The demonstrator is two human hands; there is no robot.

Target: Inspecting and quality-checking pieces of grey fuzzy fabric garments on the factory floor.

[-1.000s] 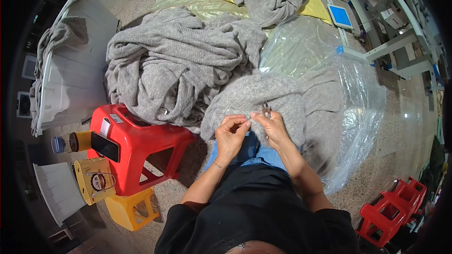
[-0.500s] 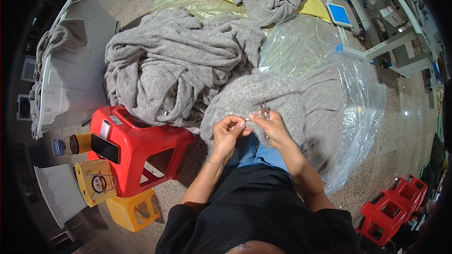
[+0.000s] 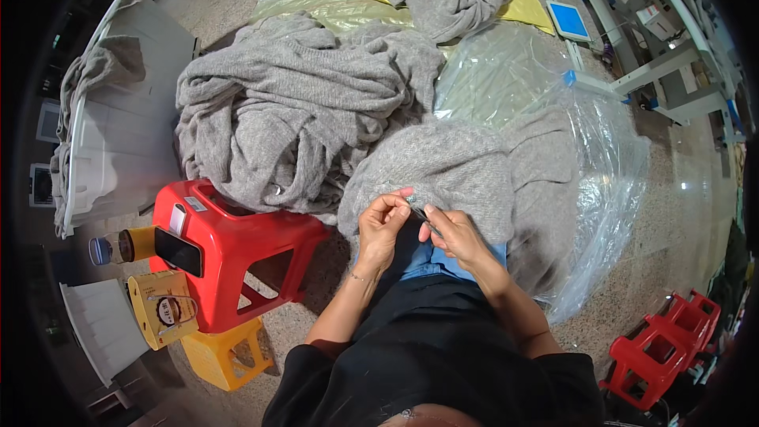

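Over my lap lies a fuzzy grey knit garment (image 3: 466, 166), spread toward the floor ahead of me. My left hand (image 3: 381, 225) is closed in a pinch at its near edge, on a small grey bit too fine to make out. Just to the right, my right hand (image 3: 456, 236) grips a small dark metal tool, apparently thread snips (image 3: 421, 226), whose tip points at the left fingertips. Most of the tool is hidden by my fingers. A big heap of grey knitwear (image 3: 292, 95) lies just beyond my left hand.
A red stool (image 3: 237, 245) at left carries a phone (image 3: 178, 251). Beside it are a yellow box (image 3: 162, 310) and a yellow stool (image 3: 225, 357). Clear plastic sheeting (image 3: 613, 190) lies right of the garment. Red stools (image 3: 648, 356) stand at lower right, a metal frame (image 3: 672, 67) at upper right.
The snips, which stuck up between my right thumb and fingers, have swung down to point at my left fingertips. My left hand has stayed nearly in place, still pinching.
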